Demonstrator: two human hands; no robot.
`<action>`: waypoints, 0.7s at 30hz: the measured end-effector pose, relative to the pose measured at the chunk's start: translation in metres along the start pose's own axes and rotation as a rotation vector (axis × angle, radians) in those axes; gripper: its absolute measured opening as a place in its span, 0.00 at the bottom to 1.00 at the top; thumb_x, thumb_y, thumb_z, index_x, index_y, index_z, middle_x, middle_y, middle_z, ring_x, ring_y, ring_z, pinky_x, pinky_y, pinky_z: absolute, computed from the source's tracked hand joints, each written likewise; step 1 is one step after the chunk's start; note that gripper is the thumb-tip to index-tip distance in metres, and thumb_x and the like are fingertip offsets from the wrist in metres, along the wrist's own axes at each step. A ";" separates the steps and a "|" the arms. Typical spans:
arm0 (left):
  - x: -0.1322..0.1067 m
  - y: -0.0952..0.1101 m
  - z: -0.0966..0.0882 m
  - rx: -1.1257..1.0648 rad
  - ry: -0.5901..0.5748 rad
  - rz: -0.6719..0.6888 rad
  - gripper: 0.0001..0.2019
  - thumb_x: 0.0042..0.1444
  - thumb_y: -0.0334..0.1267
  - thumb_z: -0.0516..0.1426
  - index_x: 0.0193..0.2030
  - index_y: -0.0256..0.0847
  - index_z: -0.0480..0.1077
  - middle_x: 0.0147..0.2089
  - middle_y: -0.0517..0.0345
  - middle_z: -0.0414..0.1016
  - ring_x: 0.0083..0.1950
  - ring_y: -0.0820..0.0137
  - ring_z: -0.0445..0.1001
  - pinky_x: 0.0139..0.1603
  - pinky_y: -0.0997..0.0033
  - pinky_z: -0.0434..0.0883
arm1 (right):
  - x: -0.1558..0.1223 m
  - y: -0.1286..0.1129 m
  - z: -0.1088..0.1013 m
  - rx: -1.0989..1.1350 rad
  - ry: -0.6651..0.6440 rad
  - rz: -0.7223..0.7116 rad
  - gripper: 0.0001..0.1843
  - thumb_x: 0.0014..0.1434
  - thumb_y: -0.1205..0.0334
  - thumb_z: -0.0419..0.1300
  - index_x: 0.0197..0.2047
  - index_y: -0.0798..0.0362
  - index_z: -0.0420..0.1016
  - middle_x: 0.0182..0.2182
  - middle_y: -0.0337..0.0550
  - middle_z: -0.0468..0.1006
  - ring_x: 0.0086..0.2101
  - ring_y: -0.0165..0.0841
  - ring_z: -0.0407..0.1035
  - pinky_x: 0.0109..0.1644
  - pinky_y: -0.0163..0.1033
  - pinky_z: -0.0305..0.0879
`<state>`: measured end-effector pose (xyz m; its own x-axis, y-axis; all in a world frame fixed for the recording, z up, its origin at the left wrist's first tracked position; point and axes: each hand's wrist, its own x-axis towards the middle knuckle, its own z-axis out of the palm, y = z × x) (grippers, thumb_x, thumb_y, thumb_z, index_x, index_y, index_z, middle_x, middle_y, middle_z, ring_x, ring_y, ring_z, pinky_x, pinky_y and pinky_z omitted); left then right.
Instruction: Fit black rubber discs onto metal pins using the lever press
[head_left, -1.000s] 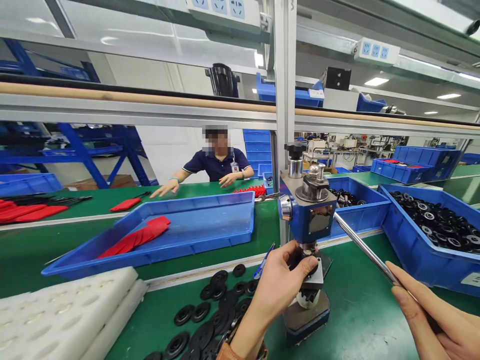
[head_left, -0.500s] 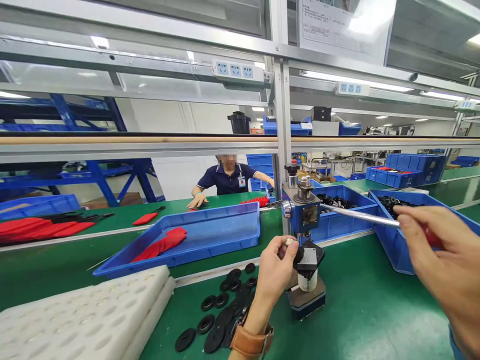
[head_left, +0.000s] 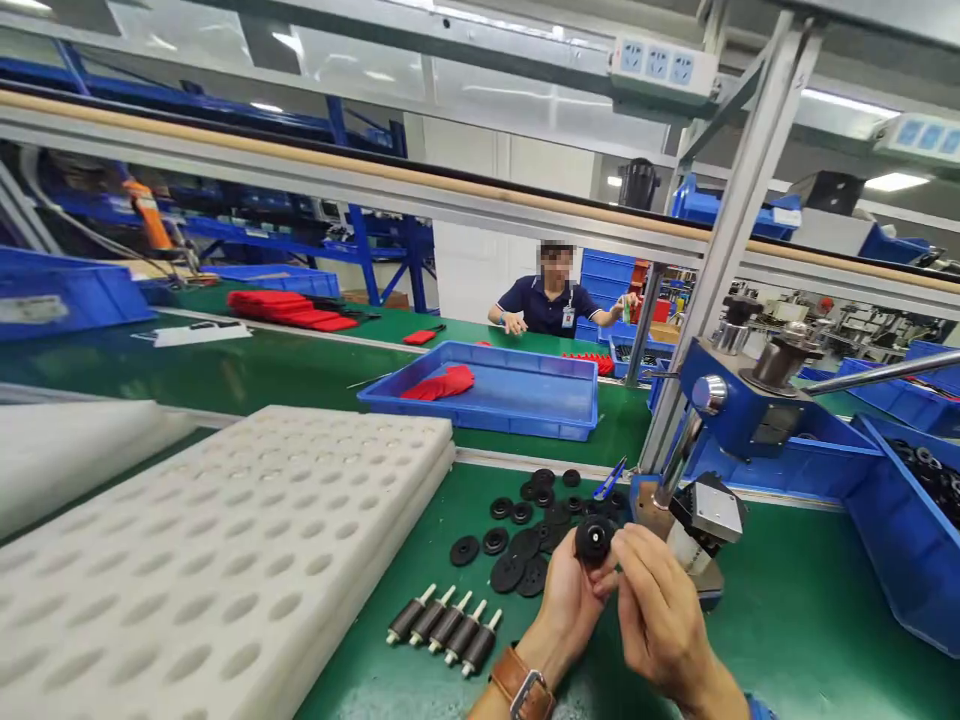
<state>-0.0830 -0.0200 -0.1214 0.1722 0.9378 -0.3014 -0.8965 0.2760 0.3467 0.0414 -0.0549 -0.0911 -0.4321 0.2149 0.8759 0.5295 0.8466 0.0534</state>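
My left hand (head_left: 571, 598) and my right hand (head_left: 654, 610) meet in front of me, both pinching one round black disc part (head_left: 595, 538) between their fingertips. They hover just left of the small blue hand press (head_left: 739, 415), whose grey block (head_left: 709, 508) sits under the ram. The press's silver lever (head_left: 881, 372) sticks out to the right, untouched. Several loose black discs (head_left: 529, 545) lie on the green mat beyond my hands. A row of dark shafted cylinders (head_left: 446, 628) lies by my left wrist, which wears a brown strap watch.
A white foam tray with holes (head_left: 225, 560) fills the left. A blue tray (head_left: 559, 395) with red pieces (head_left: 442, 382) sits on the belt behind. A blue bin of black parts (head_left: 926, 520) stands at right. A person in a dark shirt (head_left: 551, 300) works across the line.
My right hand has left the lever and come down to join my left hand. The black disc has come off the press and sits between both hands. My view swung left.
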 end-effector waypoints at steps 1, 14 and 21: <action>0.000 -0.001 -0.001 -0.002 0.016 0.009 0.09 0.57 0.35 0.58 0.27 0.38 0.63 0.20 0.67 0.58 0.17 0.81 0.54 0.17 0.82 0.50 | -0.009 0.004 0.012 -0.002 -0.005 0.048 0.33 0.63 0.77 0.51 0.71 0.60 0.59 0.57 0.59 0.76 0.60 0.46 0.70 0.57 0.53 0.77; -0.010 -0.009 0.002 0.208 0.129 0.164 0.21 0.43 0.48 0.70 0.29 0.40 0.64 0.22 0.68 0.64 0.21 0.79 0.59 0.20 0.78 0.52 | -0.036 0.017 0.009 0.133 -0.115 0.312 0.34 0.67 0.67 0.54 0.73 0.57 0.52 0.49 0.57 0.78 0.50 0.45 0.75 0.49 0.51 0.78; -0.009 -0.009 0.005 0.237 0.140 0.185 0.23 0.37 0.48 0.71 0.27 0.41 0.62 0.21 0.71 0.61 0.21 0.80 0.56 0.20 0.79 0.51 | -0.035 0.015 0.010 0.100 -0.089 0.265 0.24 0.67 0.68 0.54 0.65 0.54 0.66 0.40 0.51 0.76 0.41 0.40 0.73 0.43 0.46 0.77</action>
<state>-0.0748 -0.0304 -0.1176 -0.0573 0.9430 -0.3279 -0.7846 0.1606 0.5988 0.0575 -0.0448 -0.1260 -0.3528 0.4728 0.8075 0.5594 0.7983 -0.2230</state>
